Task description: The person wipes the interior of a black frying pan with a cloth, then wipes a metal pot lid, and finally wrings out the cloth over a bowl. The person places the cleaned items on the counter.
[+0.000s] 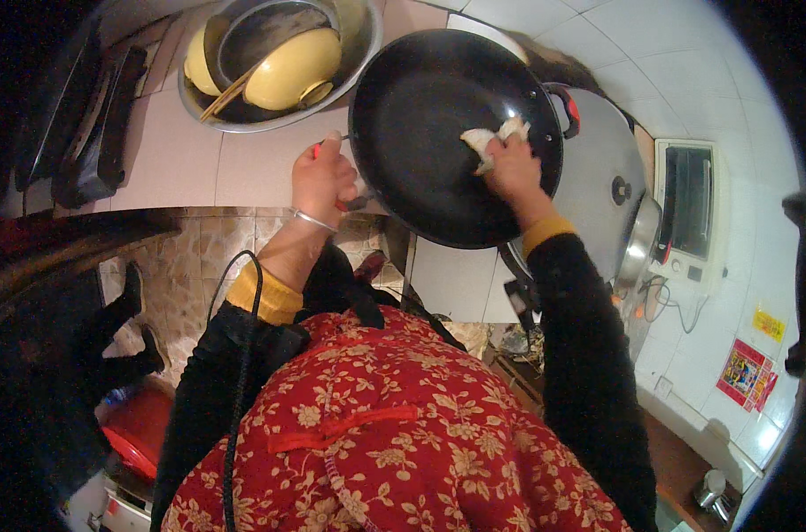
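A large black wok (423, 133) is tilted toward me above the edge of the tiled counter. My left hand (322, 174) is closed around its near-left handle, where red and black bits show beside my fingers. Inside the wok, my right hand (514, 166) pinches a crumpled whitish cloth or paper wipe (479, 143) against the right part of the dark inner surface. The opposite loop handle (570, 114), black and red, sticks out on the right with no hand on it.
Left of the wok, a metal basin (190, 110) holds yellow bowls (296, 70) and chopsticks (226, 96). A big grey lid (599, 156) with a knob lies to the right, near a steel vessel (642, 229). A stove (97, 133) or similar black appliance occupies the far left.
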The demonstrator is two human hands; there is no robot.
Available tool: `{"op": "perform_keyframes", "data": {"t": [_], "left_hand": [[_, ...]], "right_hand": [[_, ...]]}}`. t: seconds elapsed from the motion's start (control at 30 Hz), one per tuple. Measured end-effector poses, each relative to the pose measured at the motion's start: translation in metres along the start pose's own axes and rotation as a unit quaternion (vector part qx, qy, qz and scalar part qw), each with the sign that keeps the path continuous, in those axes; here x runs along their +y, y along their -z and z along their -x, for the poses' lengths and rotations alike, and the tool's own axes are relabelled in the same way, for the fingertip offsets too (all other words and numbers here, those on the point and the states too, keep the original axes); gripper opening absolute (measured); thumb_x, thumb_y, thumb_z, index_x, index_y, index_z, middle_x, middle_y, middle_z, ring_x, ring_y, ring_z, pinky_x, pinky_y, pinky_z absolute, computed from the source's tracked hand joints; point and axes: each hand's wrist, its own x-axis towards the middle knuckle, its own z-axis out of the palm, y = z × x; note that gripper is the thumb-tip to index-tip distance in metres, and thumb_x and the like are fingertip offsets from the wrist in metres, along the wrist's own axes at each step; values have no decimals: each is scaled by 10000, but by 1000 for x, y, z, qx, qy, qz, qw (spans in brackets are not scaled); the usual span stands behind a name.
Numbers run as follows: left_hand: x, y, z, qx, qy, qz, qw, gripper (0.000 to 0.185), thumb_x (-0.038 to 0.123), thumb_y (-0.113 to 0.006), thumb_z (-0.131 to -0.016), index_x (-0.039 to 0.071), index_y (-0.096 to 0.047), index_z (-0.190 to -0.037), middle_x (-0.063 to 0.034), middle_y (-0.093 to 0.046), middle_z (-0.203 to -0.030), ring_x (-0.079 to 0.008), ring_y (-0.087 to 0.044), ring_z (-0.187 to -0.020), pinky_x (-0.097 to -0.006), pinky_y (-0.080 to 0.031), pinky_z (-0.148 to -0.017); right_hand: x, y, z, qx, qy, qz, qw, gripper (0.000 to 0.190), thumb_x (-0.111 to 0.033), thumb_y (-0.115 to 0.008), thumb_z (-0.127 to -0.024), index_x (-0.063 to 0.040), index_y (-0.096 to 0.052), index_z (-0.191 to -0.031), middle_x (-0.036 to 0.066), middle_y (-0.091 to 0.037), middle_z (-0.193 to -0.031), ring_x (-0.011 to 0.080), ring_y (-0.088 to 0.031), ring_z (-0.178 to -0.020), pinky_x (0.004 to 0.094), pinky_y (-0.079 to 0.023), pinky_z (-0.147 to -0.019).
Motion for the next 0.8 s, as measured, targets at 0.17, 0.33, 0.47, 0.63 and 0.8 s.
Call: {"op": "perform_keyframes", "data": {"t": [0.17,0.33,0.47,0.63,0.8], "left_hand": [[0,-5,3,25,-8,-21,999,333,316,-567,-941,170,-385,-703,50,-323,-532,-69,-300,-406,-227,-215,-356],[6,-4,1,3,-2,-23,1000,338,324,-574,-936,168,-381,-707,51,-317,-533,-68,-289,-394,-224,-209,-347],[7,-2,-1,25,-11,-78,997,344,331,-574,-937,171,-370,-710,51,-317,-543,-67,-290,-403,-220,-202,-346],[9,0,1,-8,14,-33,999,275,285,-560,-947,141,-409,-769,43,-341,-562,-74,-316,-437,-231,-229,-362],[11,-2,3,10,19,-38,999,246,261,-556,-947,122,-420,-797,37,-351,-570,-79,-338,-455,-233,-245,-370]], "right_hand": [[-51,-10,47,-154,196,-88,964,428,-336,-711,-771,-90,-606,-1106,236,-545,-1220,433,-513,-1136,513,-435,-957],[-108,33,70,-325,112,-680,647,287,-204,-603,-800,-69,-600,-1053,62,-612,-981,186,-584,-914,308,-480,-819],[-103,70,62,-250,108,-729,628,313,-102,-537,-776,-54,-589,-1081,20,-582,-973,121,-549,-907,251,-453,-810],[-43,76,9,35,46,-541,839,311,-77,-549,-793,-67,-588,-1101,35,-597,-966,134,-563,-906,267,-468,-810],[-20,6,-27,122,-33,-213,969,382,-153,-656,-749,-201,-583,-1121,160,-540,-1141,324,-520,-1115,384,-432,-944]]}}
